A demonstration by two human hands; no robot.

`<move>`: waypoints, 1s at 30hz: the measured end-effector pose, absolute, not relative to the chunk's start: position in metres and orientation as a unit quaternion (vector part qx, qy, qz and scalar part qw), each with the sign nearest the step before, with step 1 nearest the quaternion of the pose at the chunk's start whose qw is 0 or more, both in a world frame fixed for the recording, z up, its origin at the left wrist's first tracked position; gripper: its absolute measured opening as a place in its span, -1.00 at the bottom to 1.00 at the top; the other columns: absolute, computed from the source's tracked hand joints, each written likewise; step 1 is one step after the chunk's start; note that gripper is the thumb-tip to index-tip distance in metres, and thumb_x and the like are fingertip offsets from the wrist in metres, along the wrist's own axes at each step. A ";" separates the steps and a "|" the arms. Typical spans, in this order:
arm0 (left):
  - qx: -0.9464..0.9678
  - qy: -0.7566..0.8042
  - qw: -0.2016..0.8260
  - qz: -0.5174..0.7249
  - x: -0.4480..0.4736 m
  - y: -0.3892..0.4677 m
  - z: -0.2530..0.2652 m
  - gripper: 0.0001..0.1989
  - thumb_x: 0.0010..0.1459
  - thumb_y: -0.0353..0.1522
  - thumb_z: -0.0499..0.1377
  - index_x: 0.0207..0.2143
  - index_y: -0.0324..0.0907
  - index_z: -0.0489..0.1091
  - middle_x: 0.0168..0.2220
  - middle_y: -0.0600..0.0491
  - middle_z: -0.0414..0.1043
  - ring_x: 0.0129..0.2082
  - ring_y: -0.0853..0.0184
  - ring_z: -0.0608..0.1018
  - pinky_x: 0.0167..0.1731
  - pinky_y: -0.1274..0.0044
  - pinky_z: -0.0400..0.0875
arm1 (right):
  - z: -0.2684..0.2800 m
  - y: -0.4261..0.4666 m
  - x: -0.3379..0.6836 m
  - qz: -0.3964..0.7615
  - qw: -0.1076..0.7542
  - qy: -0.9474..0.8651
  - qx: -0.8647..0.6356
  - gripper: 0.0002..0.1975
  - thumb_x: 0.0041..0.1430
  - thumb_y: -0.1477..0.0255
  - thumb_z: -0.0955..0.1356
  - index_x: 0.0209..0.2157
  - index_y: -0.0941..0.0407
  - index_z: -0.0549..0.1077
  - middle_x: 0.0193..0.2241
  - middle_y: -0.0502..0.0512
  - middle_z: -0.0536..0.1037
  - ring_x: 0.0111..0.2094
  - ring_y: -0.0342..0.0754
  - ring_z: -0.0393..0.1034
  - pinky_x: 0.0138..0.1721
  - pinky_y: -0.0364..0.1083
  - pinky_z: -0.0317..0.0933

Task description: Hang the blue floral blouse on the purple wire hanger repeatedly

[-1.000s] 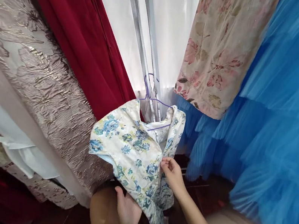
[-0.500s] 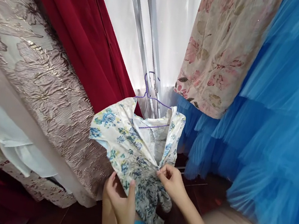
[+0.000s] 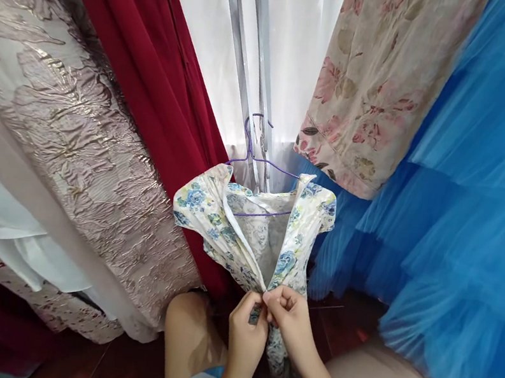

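Garment (image 3: 232,250) — likely light and soft — is best held at the front edges your left fingers (image 3: 243,307) and right fingers (image 3: 289,298) pinch.

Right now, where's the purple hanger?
Head view, near centre: the purple hanger sits in the blue-flowered garment, its hook by the metal poles, right of the red cloth.

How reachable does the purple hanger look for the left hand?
Probably yes: the purple hanger shows within the opening of the floral garment, with nothing apparent between it and the left hand. That hand seems to pinch the garment beside the right hand and would need freeing first.
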State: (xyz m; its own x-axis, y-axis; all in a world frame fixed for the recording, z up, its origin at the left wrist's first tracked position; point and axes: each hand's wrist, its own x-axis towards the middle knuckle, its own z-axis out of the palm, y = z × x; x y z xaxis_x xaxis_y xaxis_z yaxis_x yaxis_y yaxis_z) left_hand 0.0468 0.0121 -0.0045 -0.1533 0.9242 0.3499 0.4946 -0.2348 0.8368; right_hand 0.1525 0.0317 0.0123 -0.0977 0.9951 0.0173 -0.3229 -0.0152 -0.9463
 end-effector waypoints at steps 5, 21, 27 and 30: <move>0.653 0.557 0.235 0.457 0.050 0.018 0.000 -0.86 0.21 -0.45 0.05 -0.39 -0.10 0.34 -0.38 0.05 0.46 -0.33 0.26 0.52 -0.25 0.50 0.39 | 0.048 0.059 0.152 0.576 0.577 -0.417 -0.401 -0.72 0.06 0.26 0.45 -0.54 0.14 0.39 -0.72 -0.08 0.35 -0.70 -0.23 0.09 -0.63 -0.19 -0.05; 0.762 0.573 0.176 0.245 0.070 0.016 -0.004 -0.79 0.11 -0.56 0.07 -0.34 -0.14 0.45 -0.33 -0.01 0.50 -0.31 0.19 0.56 -0.34 0.46 0.36 | 0.180 0.168 0.148 0.483 0.652 -0.478 -0.335 -0.82 0.01 0.37 0.40 -0.56 0.18 0.42 -0.71 -0.07 0.35 -0.69 -0.27 0.03 -0.63 -0.20 -0.13; 0.696 0.513 0.138 0.483 0.028 0.050 0.050 -0.72 0.32 -0.34 0.11 0.04 -0.13 0.44 -0.16 -0.05 0.53 -0.19 0.27 0.56 -0.11 0.47 0.44 | 0.169 0.139 0.154 0.451 0.638 -0.532 -0.327 -0.82 0.05 0.37 0.39 -0.54 0.14 0.38 -0.72 -0.10 0.35 -0.69 -0.24 0.09 -0.62 -0.20 -0.06; 0.688 0.471 0.063 0.549 0.015 0.079 0.117 -0.57 0.36 -0.32 0.06 0.25 -0.13 0.26 -0.29 0.02 0.50 -0.30 0.35 0.54 -0.18 0.52 0.43 | 0.169 0.132 0.153 0.444 0.636 -0.544 -0.321 -0.80 0.07 0.35 0.39 -0.52 0.14 0.38 -0.72 -0.11 0.33 -0.68 -0.23 0.11 -0.62 -0.20 -0.05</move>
